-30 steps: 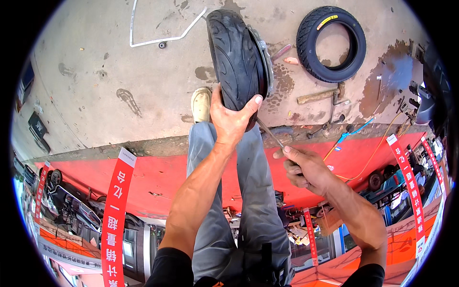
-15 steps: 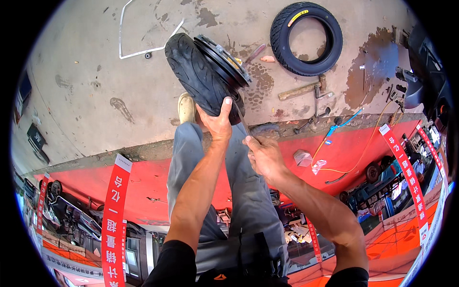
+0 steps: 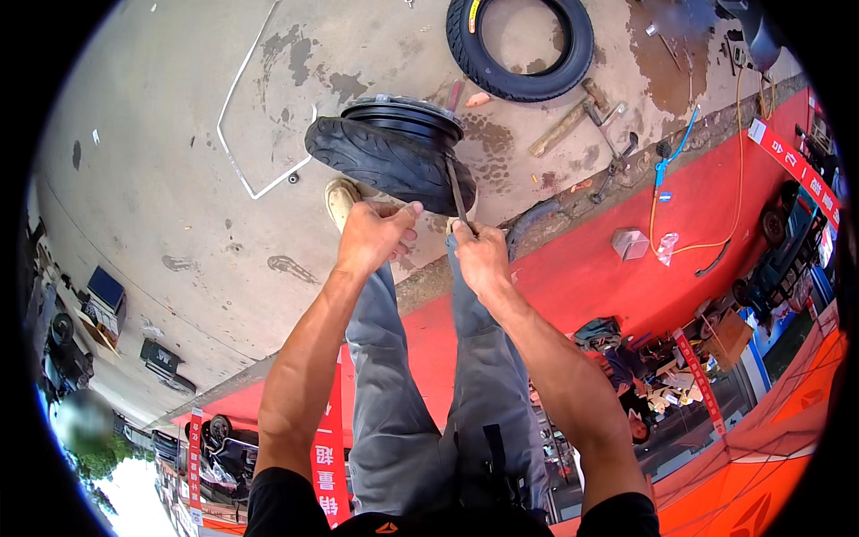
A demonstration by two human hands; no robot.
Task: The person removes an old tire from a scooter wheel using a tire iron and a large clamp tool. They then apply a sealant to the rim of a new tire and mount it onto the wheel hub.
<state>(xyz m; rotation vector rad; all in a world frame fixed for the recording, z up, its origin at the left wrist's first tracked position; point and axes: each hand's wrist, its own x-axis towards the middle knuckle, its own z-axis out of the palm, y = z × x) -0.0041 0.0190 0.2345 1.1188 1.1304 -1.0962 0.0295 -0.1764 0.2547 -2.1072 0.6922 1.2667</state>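
My right hand [image 3: 483, 259] is closed round a metal lever [image 3: 457, 188], which runs up into the side of a black tyre [image 3: 385, 161]. The tyre leans tilted against a dark wheel rim [image 3: 398, 123] on the concrete, in front of my shoes. Just below the tyre, my left hand [image 3: 376, 237] is off the rubber, its fingers loosely bent and apart, with nothing visible in them. My tan left shoe [image 3: 340, 201] shows beside it.
A loose tyre [image 3: 573, 45] lies at upper right near a wooden-handled hammer [image 3: 555, 130], tools and a blue air gun [image 3: 667, 157] with hose. A white bent strip [image 3: 224, 125] lies left. Red flooring [image 3: 564, 268] borders the concrete; vehicles and a person [image 3: 631, 403] appear beyond.
The tyre and rim have tipped from upright to lying nearly crosswise. My left hand has let go of the tyre. My right hand has moved inward with the lever. The view has shifted.
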